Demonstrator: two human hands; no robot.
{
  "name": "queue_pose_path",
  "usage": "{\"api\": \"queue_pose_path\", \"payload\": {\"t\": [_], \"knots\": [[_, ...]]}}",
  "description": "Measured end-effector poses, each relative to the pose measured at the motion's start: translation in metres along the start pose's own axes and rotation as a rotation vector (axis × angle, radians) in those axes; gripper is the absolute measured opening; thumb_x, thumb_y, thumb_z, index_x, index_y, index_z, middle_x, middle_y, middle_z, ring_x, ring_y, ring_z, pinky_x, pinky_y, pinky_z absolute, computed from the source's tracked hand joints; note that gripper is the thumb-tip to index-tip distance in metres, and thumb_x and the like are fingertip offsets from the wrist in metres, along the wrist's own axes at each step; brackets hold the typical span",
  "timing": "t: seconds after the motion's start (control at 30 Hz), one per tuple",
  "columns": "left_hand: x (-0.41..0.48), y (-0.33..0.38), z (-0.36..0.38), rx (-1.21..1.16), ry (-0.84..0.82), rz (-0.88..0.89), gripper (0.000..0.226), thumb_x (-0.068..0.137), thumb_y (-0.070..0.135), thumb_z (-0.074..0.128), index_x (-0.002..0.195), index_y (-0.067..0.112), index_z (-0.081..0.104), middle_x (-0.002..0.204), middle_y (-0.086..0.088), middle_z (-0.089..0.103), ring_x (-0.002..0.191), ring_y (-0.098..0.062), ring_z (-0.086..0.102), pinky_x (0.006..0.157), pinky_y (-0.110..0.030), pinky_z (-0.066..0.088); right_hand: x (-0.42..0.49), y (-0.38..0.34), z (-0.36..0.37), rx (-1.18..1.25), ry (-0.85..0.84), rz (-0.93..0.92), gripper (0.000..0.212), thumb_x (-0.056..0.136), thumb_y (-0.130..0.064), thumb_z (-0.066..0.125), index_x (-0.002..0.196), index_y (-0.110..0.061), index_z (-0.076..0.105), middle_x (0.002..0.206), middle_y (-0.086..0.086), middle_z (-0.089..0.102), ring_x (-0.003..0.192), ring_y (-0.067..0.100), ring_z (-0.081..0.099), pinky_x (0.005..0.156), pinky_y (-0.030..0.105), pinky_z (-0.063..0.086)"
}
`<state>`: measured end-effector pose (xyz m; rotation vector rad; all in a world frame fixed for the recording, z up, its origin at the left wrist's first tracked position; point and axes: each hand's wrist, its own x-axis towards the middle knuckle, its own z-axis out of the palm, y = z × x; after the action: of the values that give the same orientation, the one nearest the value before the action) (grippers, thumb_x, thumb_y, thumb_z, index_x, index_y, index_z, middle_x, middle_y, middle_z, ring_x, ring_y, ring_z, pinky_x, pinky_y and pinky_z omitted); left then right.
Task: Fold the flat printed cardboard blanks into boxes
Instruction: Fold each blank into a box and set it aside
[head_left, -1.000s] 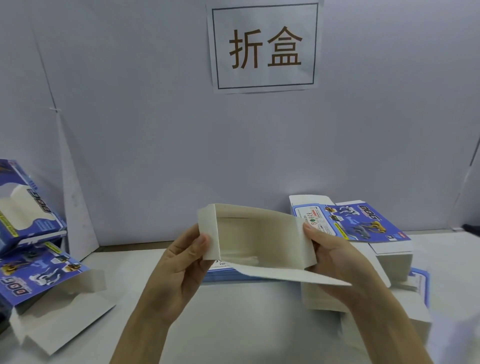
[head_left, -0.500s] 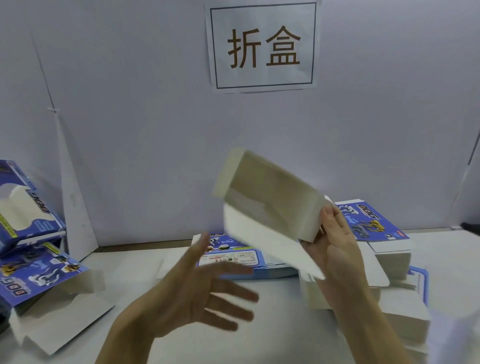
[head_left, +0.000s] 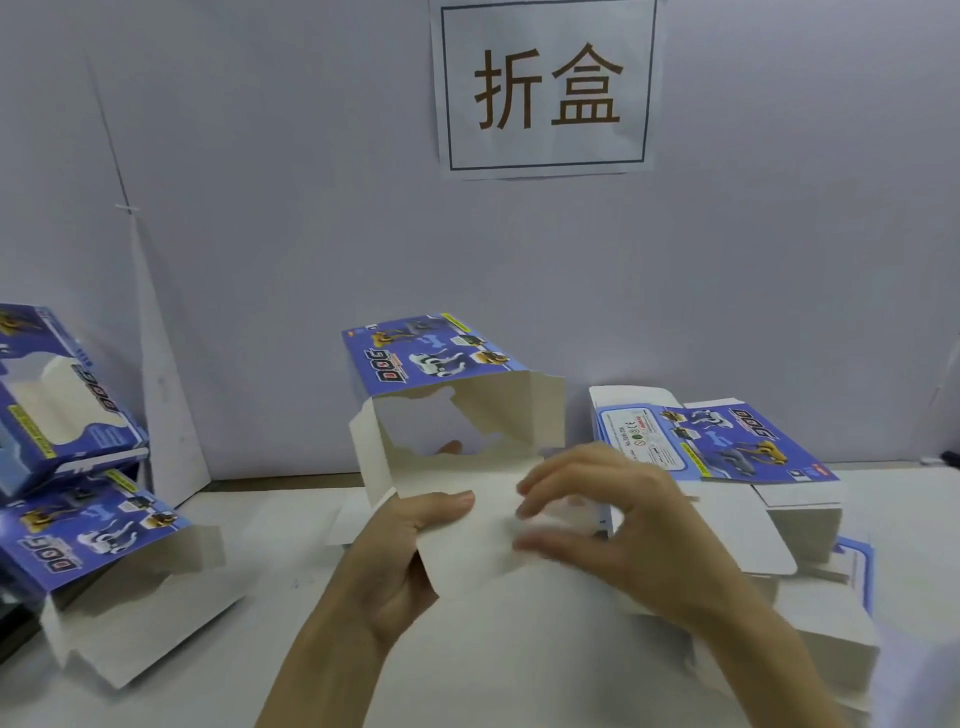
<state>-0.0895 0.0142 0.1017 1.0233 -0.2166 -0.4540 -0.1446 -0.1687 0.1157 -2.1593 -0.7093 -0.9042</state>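
Now the left hand (head_left: 395, 561) has grabbed the box (head_left: 415, 364), which the right hand (head_left: 613, 525) held up alone a moment ago. The box has turned so its blue picture side is on top and its open end faces the person. The left thumb and fingers pinch a white flap at the box's lower left, up over the table (head_left: 260, 649). The right hand's bent fingers are at the big white flap, too blurry to tell if they pinch it, and flat blanks (head_left: 727, 441) lie piled just to the right.
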Motion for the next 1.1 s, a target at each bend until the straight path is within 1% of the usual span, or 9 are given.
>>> {"api": "queue_pose_path", "payload": {"t": [0.07,0.2,0.3,0.47,0.67,0.8,0.9,1.0,1.1], "knots": [[-0.001,0.000,-0.002,-0.007,-0.030,-0.008,0.033,0.070,0.008,0.060,0.094,-0.012,0.072,0.101,-0.027,0.069,0.088,-0.036,0.070,0.066,-0.039,0.060,-0.002,0.001,0.004,-0.028,-0.181,0.041,0.026,0.068,-0.046,0.081,0.086,-0.029,0.075,0.101,-0.021,0.066,0.100,0.003,0.058,0.092,0.033,0.046],[0.001,-0.003,-0.001,-0.060,-0.062,0.055,0.027,0.075,0.000,0.053,0.092,-0.015,0.068,0.088,-0.026,0.069,0.075,-0.031,0.071,0.058,-0.034,0.057,0.000,0.001,0.008,0.003,-0.153,0.050,0.022,0.072,-0.049,0.075,0.086,-0.032,0.077,0.096,-0.021,0.067,0.094,0.007,0.059,0.083,0.044,0.047],[0.001,-0.008,0.005,0.000,-0.084,0.086,0.025,0.074,-0.002,0.053,0.082,-0.003,0.076,0.095,-0.024,0.071,0.080,-0.031,0.071,0.064,-0.035,0.059,0.001,0.002,0.008,0.067,-0.141,0.105,0.025,0.076,-0.048,0.068,0.081,-0.026,0.078,0.083,-0.020,0.066,0.086,0.008,0.059,0.078,0.041,0.049],[0.003,-0.006,0.003,0.010,-0.087,0.121,0.040,0.070,-0.003,0.058,0.108,0.001,0.071,0.107,-0.022,0.070,0.087,-0.032,0.071,0.063,-0.034,0.057,0.000,0.000,0.012,0.041,-0.140,0.125,0.021,0.075,-0.047,0.073,0.076,-0.026,0.076,0.081,-0.017,0.063,0.087,0.011,0.058,0.079,0.040,0.047],[0.000,-0.005,0.003,0.032,-0.072,0.093,0.017,0.068,-0.003,0.060,0.079,-0.006,0.072,0.083,-0.024,0.070,0.067,-0.031,0.071,0.053,-0.031,0.057,0.000,0.002,0.017,0.145,-0.035,0.226,0.026,0.067,-0.050,0.073,0.068,-0.024,0.071,0.080,-0.012,0.060,0.083,0.011,0.056,0.070,0.020,0.044],[0.005,-0.005,-0.003,0.021,-0.006,0.085,0.030,0.071,-0.002,0.057,0.098,-0.008,0.068,0.101,-0.027,0.070,0.081,-0.035,0.071,0.061,-0.035,0.060,0.000,0.003,0.023,0.058,-0.080,0.261,0.027,0.068,-0.050,0.072,0.070,-0.023,0.072,0.078,-0.014,0.060,0.084,0.007,0.051,0.070,0.014,0.038],[0.009,-0.002,-0.012,0.028,0.035,0.060,0.021,0.065,-0.002,0.057,0.076,-0.007,0.075,0.101,-0.029,0.068,0.083,-0.034,0.070,0.069,-0.037,0.061,-0.001,0.003,0.017,0.178,-0.209,0.312,0.007,0.076,-0.032,0.079,0.076,-0.027,0.074,0.086,-0.014,0.066,0.092,0.006,0.058,0.079,0.016,0.044],[0.009,-0.006,-0.011,0.088,0.071,0.063,0.014,0.063,-0.001,0.061,0.065,-0.002,0.075,0.080,-0.021,0.070,0.066,-0.027,0.070,0.057,-0.032,0.059,0.000,0.005,0.016,0.171,-0.108,0.356,0.010,0.077,-0.025,0.080,0.072,-0.026,0.071,0.080,-0.010,0.065,0.080,0.006,0.059,0.071,0.015,0.044],[0.009,-0.008,-0.007,0.102,0.102,0.069,0.020,0.076,-0.010,0.057,0.081,0.002,0.072,0.080,-0.017,0.073,0.065,-0.028,0.072,0.050,-0.030,0.057,0.000,0.006,0.020,0.166,-0.101,0.439,0.014,0.076,-0.022,0.080,0.067,-0.026,0.069,0.076,-0.006,0.064,0.074,0.005,0.055,0.066,0.015,0.042]]}}
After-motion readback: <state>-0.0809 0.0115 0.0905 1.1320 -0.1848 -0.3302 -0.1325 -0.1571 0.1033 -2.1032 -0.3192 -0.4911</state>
